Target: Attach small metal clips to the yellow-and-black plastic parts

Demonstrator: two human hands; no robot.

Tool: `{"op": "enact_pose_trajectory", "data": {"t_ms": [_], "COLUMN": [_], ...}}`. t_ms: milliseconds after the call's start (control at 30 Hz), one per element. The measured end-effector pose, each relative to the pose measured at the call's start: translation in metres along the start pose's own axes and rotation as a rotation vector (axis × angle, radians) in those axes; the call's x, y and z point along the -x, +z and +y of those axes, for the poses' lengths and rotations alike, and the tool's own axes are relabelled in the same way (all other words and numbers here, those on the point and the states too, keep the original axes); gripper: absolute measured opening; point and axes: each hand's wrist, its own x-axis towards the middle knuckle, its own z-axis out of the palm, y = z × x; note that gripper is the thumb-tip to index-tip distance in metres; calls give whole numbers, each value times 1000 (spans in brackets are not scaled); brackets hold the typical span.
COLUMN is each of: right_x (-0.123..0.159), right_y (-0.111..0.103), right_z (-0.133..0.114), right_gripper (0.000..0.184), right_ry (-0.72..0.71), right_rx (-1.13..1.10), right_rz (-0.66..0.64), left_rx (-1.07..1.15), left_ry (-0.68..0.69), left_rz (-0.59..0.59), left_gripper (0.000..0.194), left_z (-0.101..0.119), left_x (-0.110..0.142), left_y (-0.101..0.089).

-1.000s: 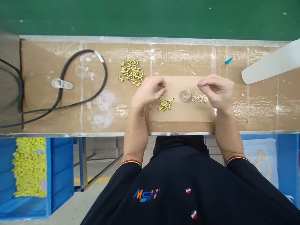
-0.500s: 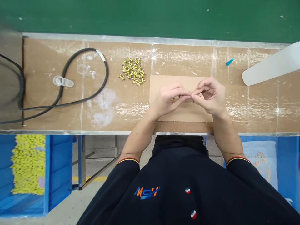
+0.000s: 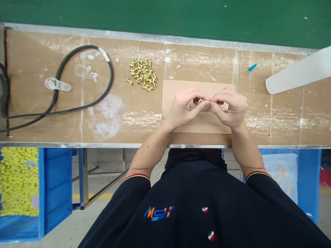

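My left hand (image 3: 188,105) is closed in a pinch on a small yellow piece (image 3: 200,100), which shows between its thumb and forefinger. My right hand (image 3: 230,106) meets it fingertip to fingertip, also pinching; whatever lies between its fingers is too small and covered to name. Both hands are above a flat cardboard sheet (image 3: 201,125). Beside the right fingers, partly covered by that hand, is a little heap of pale beige bits (image 3: 224,106). Another yellow bit (image 3: 189,107) shows under the left hand. A pile of small yellow pieces with dark and whitish ends (image 3: 144,74) lies left of the sheet.
A black cable (image 3: 111,77) loops over the bench's left side, by a clear plastic scoop-like item (image 3: 58,84). To the right are a blue pointed cap (image 3: 252,67) and a long white object (image 3: 292,75). Blue bins (image 3: 55,193) stand below the front edge.
The view has shifted slightly. My hands stay fingertip to fingertip, the right fingers drawn closer together. The yellow piece in the left pinch and the beige heap now show more clearly.
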Motion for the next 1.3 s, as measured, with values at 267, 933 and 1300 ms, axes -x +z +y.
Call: {"op": "enact_pose_trajectory", "data": {"t_ms": [267, 933, 1300], "right_x": [-6, -2, -3], "right_y": [-30, -16, -15], "right_z": [25, 25, 22], "right_gripper": [14, 10, 12], "right_ry": [100, 125, 125], "right_rx": [176, 320, 356], "right_rz": [-258, -442, -451], "left_rx": [-63, 49, 232], "left_ry": [-153, -250, -193], "left_rz": [107, 248, 261], "left_gripper": [39, 46, 53], "left_z": [-21, -30, -28], "left_x": [-6, -9, -11], "left_y": [-18, -19, -20]}}
